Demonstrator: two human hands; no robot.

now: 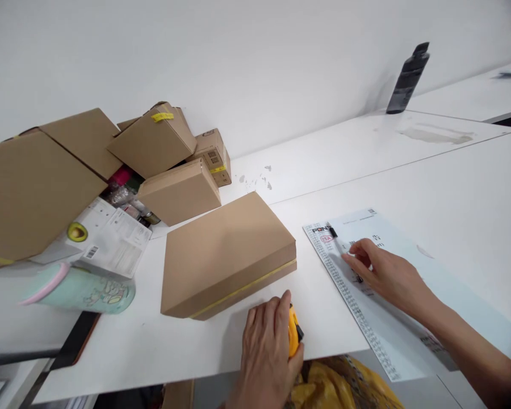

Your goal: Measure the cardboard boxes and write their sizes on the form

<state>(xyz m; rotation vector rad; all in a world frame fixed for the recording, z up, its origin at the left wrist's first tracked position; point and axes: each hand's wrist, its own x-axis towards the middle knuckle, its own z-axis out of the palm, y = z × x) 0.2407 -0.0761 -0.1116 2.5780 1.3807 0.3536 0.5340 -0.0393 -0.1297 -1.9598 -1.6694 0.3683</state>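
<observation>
Head view: the left hand (pixel 268 341) curls round a tape measure (pixel 293 336) at the tabletop's (pixel 187 355) near edge, probably steadying it; the right hand (pixel 381 270) meets a pen (pixel 333 232) on paper (pixel 392 341), grip unclear.

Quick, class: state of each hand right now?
Left hand: holding the yellow tool.
Right hand: at the pen; whether gripping it cannot be told.
</observation>
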